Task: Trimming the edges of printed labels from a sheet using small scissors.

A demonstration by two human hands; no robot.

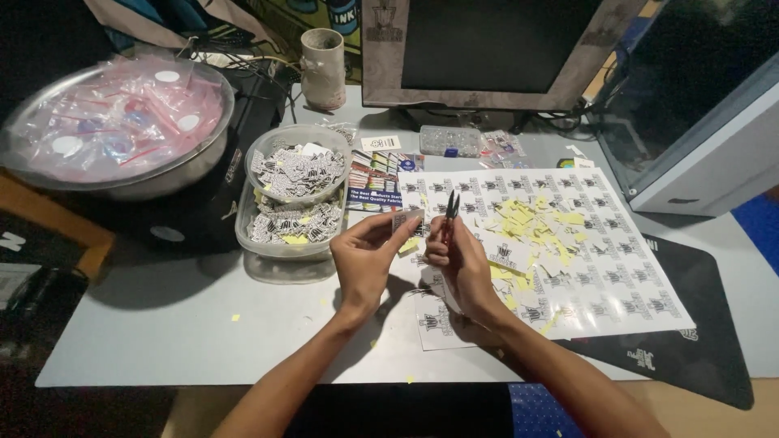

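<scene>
Head view. L hand (pixel 367 258) pinches a small sticker (pixel 403 221) between thumb and fingertips, closed on it, held above desk (pixel 162 324) just in front of the sheet edge. Sticker: small white rectangle w/ black print, roughly upright, top edge near the snips' tips. R hand (pixel 464 264) wrapped shut round snips (pixel 450 212); red handle mostly hidden in the fist, two dark blades point up, slightly apart at tips. Hands close together, not clearly touching.

Under and right of hands: sheet (pixel 617 284) of same b/w stickers in rows, white backing, several cells cut out at centre. Yellow scraps (pixel 527 223) piled on sheet middle, a few strewn on desk. Left: two clear tubs (pixel 276 243) stacked, both filled w/ cut stickers. Far left: steel bowl (pixel 211 154) of small plastic bags. Behind: mug (pixel 323 69), monitor (pixel 487 49).
</scene>
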